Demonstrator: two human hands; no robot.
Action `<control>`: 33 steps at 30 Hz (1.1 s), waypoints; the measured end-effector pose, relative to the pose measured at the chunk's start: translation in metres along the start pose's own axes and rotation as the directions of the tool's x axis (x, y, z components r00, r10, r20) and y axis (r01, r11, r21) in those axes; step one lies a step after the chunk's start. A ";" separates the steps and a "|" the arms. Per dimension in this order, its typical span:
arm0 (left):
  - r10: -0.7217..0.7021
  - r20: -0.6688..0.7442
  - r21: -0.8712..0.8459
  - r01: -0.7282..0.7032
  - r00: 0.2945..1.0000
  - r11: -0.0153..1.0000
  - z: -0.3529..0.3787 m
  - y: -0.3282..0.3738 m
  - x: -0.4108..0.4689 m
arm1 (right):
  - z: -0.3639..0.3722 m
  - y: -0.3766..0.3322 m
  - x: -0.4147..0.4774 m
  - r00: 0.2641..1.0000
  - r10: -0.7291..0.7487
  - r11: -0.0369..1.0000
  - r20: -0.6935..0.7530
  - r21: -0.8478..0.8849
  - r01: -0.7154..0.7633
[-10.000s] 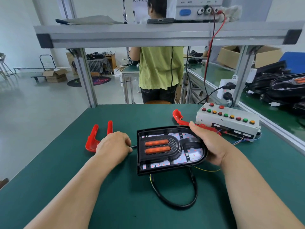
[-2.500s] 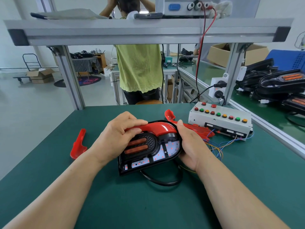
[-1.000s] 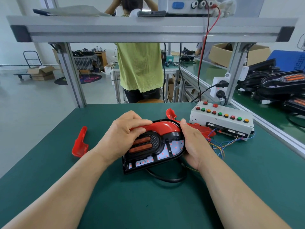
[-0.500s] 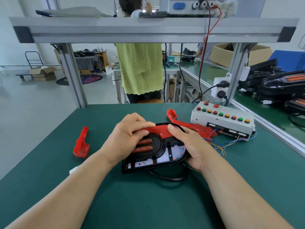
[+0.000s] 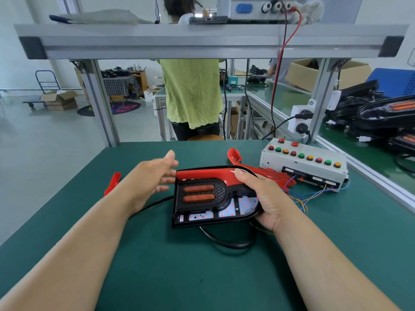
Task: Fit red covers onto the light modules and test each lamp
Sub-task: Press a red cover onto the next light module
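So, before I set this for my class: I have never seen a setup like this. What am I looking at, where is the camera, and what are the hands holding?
There is no robot here. A person works with two bare hands, and the camera sits on their head, looking forward and down, so you see their own forearms. The work surface is a green table. The right hand grips the right end of a black light module, with its thumb on the red cover that lies along the module's top edge. The left hand is open, fingers straight, beside the module's left edge and holding nothing. A spare red cover lies on the table behind that hand. To the right sits a white test box with coloured buttons and loose wires. A black cable loops out from under the module.
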State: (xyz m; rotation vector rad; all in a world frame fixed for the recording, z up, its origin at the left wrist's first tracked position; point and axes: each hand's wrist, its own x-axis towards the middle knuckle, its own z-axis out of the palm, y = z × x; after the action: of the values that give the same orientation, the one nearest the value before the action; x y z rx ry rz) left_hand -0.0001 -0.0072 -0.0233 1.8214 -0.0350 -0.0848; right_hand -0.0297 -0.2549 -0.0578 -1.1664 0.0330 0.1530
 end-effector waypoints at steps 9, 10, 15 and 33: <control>-0.093 0.328 -0.149 0.149 0.940 0.978 -0.001 -0.009 0.001 | 0.002 -0.002 -0.002 1.000 -0.004 1.000 0.031 0.029 0.003; -0.084 0.319 -0.154 0.139 0.944 0.978 0.000 -0.009 0.001 | 0.002 -0.002 -0.003 1.000 -0.007 1.000 0.030 0.030 0.007; -0.100 0.258 -0.195 0.153 0.961 0.969 0.008 -0.008 -0.001 | 0.003 0.000 -0.004 0.999 -0.045 0.999 0.016 -0.006 0.045; -0.163 0.278 -0.471 0.282 0.947 0.836 0.017 -0.006 -0.003 | 0.005 0.003 -0.003 0.994 -0.104 0.994 -0.042 -0.019 0.104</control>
State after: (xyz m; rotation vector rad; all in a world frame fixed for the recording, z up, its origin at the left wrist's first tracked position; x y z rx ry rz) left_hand -0.0050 -0.0220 -0.0336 1.2702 0.0387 -0.4326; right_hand -0.0329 -0.2490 -0.0581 -1.1851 0.0085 0.0365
